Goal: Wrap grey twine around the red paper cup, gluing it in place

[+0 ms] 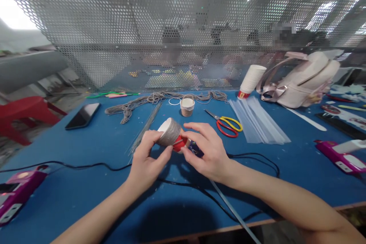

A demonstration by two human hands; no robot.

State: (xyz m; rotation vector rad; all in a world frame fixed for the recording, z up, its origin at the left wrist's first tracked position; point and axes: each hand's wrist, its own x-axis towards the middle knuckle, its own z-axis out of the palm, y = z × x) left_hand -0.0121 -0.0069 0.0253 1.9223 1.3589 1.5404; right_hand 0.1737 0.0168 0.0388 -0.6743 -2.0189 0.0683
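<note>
A paper cup (170, 132), tilted with its white opening toward the upper left, is wrapped in grey cord around its wider part; red shows at its lower end. My left hand (148, 154) grips the cup's left side between thumb and fingers. At the red end, the fingers and thumb of my right hand (204, 146) are closed on the cup. Behind the cup stands a small tan tub (187, 107) with a white top. Scissors (227, 124) with red and yellow handles lie to the right of it.
Grey cord bundles (160, 97) lie along the back by a metal mesh screen (137, 38). Rightward are translucent strips (257, 122), stacked cups (252, 80) and a pale backpack (305, 80). A phone (83, 116) lies left; black cable (105, 167) crosses the blue table (71, 194).
</note>
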